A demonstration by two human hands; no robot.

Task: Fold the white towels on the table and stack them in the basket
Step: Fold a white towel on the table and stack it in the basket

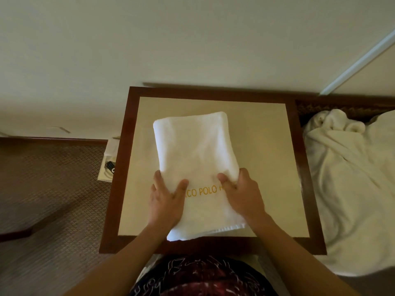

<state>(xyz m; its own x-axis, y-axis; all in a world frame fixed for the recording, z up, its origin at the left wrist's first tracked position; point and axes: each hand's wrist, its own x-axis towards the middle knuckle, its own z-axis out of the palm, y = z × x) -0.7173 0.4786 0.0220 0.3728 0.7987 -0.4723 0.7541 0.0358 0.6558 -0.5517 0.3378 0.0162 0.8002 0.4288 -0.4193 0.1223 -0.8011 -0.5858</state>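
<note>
A white towel [193,146] with gold lettering lies folded into a long rectangle on the square table [275,167], running from the near edge toward the far side. My left hand [165,201] rests flat on the towel's near left part, fingers spread. My right hand [243,193] grips the towel's right edge, with the thumb on top and the fingers curled round the fold. No basket is in view.
The table has a dark wooden frame [119,167] around a cream top. A heap of crumpled white towels [350,178] lies to the right. A small white stand with a dark remote [110,166] sits left of the table. Patterned carpet [49,189] covers the floor.
</note>
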